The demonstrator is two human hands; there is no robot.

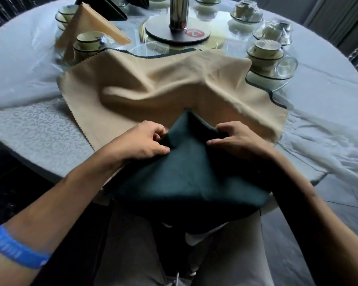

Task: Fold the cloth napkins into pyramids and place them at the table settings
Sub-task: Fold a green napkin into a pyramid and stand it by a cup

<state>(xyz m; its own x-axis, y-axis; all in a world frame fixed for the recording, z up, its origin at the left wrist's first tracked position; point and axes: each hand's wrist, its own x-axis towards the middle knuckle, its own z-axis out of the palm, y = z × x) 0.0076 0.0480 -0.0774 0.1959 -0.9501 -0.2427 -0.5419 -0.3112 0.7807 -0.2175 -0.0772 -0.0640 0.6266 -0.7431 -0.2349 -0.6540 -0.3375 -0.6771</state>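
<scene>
A dark green cloth napkin (186,174) lies at the near edge of the round table, its far part raised into a peak and its near edge hanging over the table rim. My left hand (145,141) pinches the left fold of that peak. My right hand (236,139) grips the right fold. Beneath and beyond the green napkin spreads a rumpled beige cloth (165,85) with a zigzag edge. A beige napkin folded into a pyramid (91,23) stands at the far left, with a dark folded one (116,9) behind it.
The table wears a white tablecloth (29,129). Stacked cups and bowls (265,56) ring a glass turntable with a chrome post (179,11) at its centre. More cup sets (87,44) stand at the left. My grey-trousered legs sit below the table edge.
</scene>
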